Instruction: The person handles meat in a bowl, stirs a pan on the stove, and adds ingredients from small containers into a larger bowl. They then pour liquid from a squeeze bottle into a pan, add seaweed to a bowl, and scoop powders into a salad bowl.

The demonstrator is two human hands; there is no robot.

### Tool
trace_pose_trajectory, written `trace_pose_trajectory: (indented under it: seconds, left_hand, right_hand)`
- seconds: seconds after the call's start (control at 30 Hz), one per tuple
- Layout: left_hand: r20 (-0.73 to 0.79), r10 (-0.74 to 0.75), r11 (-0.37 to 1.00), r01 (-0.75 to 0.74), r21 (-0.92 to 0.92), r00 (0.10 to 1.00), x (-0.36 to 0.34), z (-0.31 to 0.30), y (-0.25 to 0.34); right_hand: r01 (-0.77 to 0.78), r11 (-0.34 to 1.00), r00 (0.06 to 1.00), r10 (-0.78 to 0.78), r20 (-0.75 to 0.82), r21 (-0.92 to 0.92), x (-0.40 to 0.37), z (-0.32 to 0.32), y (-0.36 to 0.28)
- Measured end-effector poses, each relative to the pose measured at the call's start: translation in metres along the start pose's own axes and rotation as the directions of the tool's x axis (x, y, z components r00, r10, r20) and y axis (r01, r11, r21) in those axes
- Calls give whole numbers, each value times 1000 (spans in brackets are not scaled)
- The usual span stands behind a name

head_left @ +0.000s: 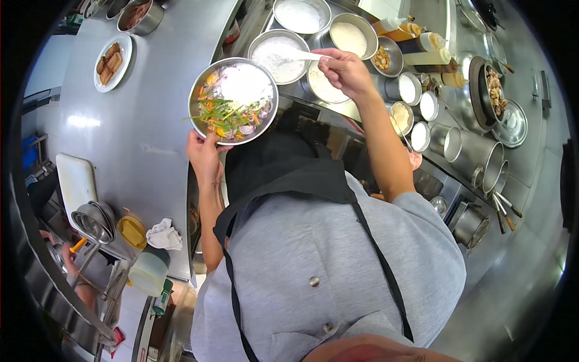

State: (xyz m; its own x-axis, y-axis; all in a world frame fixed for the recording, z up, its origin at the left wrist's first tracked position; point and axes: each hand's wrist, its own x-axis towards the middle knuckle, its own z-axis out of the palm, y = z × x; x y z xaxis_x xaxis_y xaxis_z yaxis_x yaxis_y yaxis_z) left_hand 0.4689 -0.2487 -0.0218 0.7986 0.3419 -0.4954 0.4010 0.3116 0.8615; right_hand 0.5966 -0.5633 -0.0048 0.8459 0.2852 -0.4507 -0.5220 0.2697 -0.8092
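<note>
A round metal bowl (196, 108) holds chopped vegetables (232, 117) and a heap of white powder (244, 84). My left hand (206, 158) grips its lower rim and keeps it tilted toward the camera. Between the fingers of my right hand (347, 71) is the handle of a white spoon (310, 56). The spoon's head is over a metal container of white powder (274, 57), just right of the bowl; white on white, its exact edge is hard to make out.
More metal containers of powder (350, 37) and sauce bottles (428, 57) line the counter at the upper right. On the steel table (145, 120) at left are a plate of fried pieces (111, 63), a white board (75, 181) and strainers (93, 220). Another person's hand (69, 259) shows lower left.
</note>
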Motion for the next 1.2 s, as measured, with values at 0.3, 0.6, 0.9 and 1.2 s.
trace_pose_trajectory:
  seconds: [0.3,0.6,0.9,1.2]
  left_hand:
    - [111,0,999,4,-38,994,12,29,0]
    - [26,4,1000,-4,-9,1000,-1,-5,4]
    - [21,-40,999,40,6,999,8,5,-1]
    - [159,-22,999,29,-41,987,16,36,-5]
  right_hand:
    - [263,88,826,-536,177,-961,49,-15,32]
    - [-189,963,980,173,-96,-193,40,-24,59]
    - [48,994,999,-47,19,-98,-19,24,-24]
    - [213,40,852,-497,165,-976,44,-13,30]
